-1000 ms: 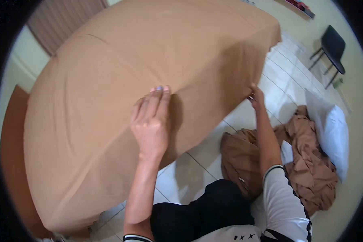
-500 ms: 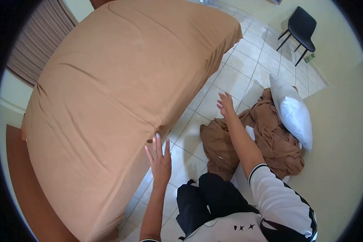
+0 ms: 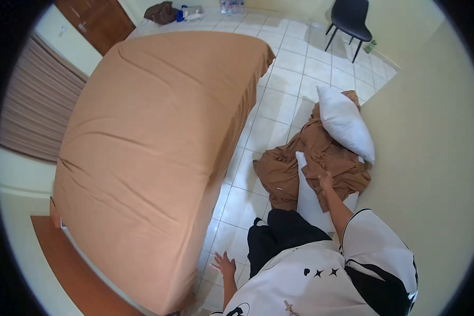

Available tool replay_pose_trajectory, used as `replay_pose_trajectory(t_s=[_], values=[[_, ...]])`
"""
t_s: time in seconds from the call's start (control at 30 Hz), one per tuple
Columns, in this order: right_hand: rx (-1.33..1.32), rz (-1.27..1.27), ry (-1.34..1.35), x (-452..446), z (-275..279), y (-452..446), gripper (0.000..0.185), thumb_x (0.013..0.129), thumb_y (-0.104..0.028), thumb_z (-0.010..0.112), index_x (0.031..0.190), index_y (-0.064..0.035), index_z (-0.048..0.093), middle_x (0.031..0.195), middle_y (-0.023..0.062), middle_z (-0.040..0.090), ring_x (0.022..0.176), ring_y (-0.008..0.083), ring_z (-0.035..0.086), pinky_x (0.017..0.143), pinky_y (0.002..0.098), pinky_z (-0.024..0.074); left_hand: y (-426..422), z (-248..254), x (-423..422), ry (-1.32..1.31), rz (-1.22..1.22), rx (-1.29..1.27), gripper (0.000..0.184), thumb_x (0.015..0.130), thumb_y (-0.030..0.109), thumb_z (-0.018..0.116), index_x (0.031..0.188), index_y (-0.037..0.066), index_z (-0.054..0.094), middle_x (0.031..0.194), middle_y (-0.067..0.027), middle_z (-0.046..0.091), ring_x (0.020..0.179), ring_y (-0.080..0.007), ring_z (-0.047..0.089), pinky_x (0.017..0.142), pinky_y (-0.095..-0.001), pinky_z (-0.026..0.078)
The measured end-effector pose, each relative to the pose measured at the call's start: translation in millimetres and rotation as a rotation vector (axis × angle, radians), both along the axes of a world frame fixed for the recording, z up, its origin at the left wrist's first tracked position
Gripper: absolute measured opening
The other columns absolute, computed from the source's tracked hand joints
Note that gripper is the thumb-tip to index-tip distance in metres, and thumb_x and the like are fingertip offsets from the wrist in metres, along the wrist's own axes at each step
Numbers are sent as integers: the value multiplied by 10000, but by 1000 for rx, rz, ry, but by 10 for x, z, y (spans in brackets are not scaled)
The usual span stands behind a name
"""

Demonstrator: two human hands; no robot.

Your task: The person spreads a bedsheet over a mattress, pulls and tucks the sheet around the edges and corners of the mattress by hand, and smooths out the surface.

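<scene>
R hand (image 3: 326,180) is down on the crumpled dark-brown fabric cloth (image 3: 326,147), fingers curled in & closed on a fold of it, approx. at the pile's near edge. L hand (image 3: 225,264) has nothing in it: fingers spread wide, palm open, held low over the floor b/w the bed and the person's black trousers (image 3: 279,231), near the bed's side but apart from it.

Dark-brown cloth lies heaped on the white square-tiled floor (image 3: 247,176), R of the bed, next to the plain cream wall (image 3: 426,158). Plump white fabric pillow (image 3: 346,124) rests tilted on the heap's far R part; a 2nd white item (image 3: 310,197), flat-looking & partly covered, shows under the cloth just beside R hand – can't tell exactly what it is.

Large bed w/ a tan-brown fabric sheet (image 3: 137,158) fills the L side; sheet covers top & hangs down the side facing the person, w/ shallow creases across it. Reddish-brown flat board (image 3: 68,268) at the bed's near L end.

Bkgd: black chair w/ thin legs (image 3: 350,21) by the wall, small green item (image 3: 371,46) near its leg; grey-brown pleated curtain (image 3: 42,102) & brown wooden door (image 3: 92,23) far L.
</scene>
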State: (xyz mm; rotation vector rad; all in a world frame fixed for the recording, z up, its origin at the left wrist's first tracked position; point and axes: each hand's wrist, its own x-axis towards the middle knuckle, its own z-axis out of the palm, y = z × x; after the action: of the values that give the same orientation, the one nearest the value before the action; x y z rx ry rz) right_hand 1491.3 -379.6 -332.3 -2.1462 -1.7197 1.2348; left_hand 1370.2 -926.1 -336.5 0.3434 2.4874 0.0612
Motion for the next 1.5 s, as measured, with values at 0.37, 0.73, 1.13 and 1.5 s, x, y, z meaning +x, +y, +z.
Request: replay_pose_trajectory(t_s=[0.37,0.73,1.13,1.5], values=[[-156,-261,241,181,715,438,528,851,-189,571,1316,-119,331,1079,115,499,815,195,515,617,335,456,1192,1003,-1661,153,-133,157,572,794,239,626,1305,108,405,1398,-261,237,1321,-398,187,1038,-620,37],[-297,-461,497,529,-214,2139,388,838,-291,560,1175,-140,442,941,80,508,744,211,528,578,319,470,4184,1239,-2760,184,-312,394,560,813,283,600,1304,110,393,1372,-248,291,1286,-387,254,1002,-666,76],[-197,-170,722,-1659,1761,4500,399,853,-333,558,1168,-100,484,1036,85,545,910,226,566,780,373,451,5797,1408,-3602,285,-250,354,395,768,221,622,1121,83,510,1145,-160,491,1132,-307,457,1012,-606,199],[-206,288,753,-4322,2432,6037,354,910,-304,495,1171,-66,516,1013,77,578,922,191,576,766,310,449,6979,445,-4312,113,-112,205,295,794,280,579,1021,95,545,928,-120,607,850,-287,617,724,-463,454]])
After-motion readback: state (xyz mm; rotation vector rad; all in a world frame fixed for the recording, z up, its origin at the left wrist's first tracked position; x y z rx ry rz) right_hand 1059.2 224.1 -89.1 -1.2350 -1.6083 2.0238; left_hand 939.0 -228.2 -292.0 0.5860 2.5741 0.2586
